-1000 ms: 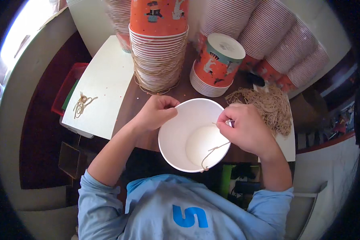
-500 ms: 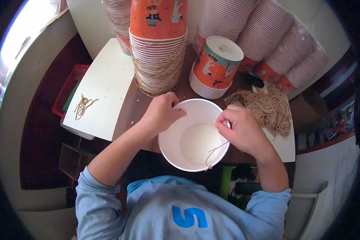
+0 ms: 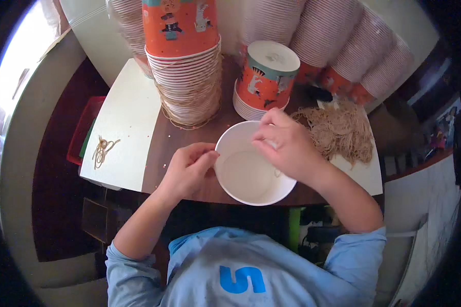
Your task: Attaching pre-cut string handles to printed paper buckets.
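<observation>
A white-lined paper bucket sits open side up at the table's near edge, in front of me. My left hand is closed on its left rim, thumb and fingers pinching the edge. Over the bucket's far right side, my right hand is closed in a pinch. A short bit of thin tan string shows just below that hand, against the inner wall; the rest of it is hidden by the fingers.
A tall stack of orange paper buckets wound with string stands behind left. Upturned buckets stand behind. Tangled string lies at right, a small string bundle at left. Wrapped bucket stacks lean at the back.
My left hand has moved down and left along the rim. My right hand has shifted left and up over the opening. The string's tail no longer hangs across the near rim.
</observation>
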Tool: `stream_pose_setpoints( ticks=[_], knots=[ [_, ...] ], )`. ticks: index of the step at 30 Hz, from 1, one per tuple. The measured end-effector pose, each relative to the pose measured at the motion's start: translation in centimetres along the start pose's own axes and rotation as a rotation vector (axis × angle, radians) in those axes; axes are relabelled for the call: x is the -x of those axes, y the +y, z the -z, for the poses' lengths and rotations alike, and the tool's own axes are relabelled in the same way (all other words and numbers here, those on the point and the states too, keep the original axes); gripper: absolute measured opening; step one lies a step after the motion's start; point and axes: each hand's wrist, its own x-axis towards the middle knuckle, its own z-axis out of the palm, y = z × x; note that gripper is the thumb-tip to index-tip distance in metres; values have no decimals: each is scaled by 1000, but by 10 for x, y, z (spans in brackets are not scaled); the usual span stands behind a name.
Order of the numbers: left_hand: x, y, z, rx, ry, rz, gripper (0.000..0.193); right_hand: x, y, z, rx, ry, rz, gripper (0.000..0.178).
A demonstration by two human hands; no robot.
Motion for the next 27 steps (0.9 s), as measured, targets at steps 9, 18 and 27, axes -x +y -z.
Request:
stream_pose_setpoints(
  ticks=[9, 18, 27],
  knots=[
    [-1, -7, 4, 71, -19, -3, 22, -8, -15, -41, -197, -158, -36, 11],
    [-2, -8, 5, 30, -21, -49, 19, -10, -18, -42, -121, -126, -21, 9],
    [-2, -10, 6, 28, -32, -37, 20, -12, -21, -45, -92, -162, -49, 8]
  ],
)
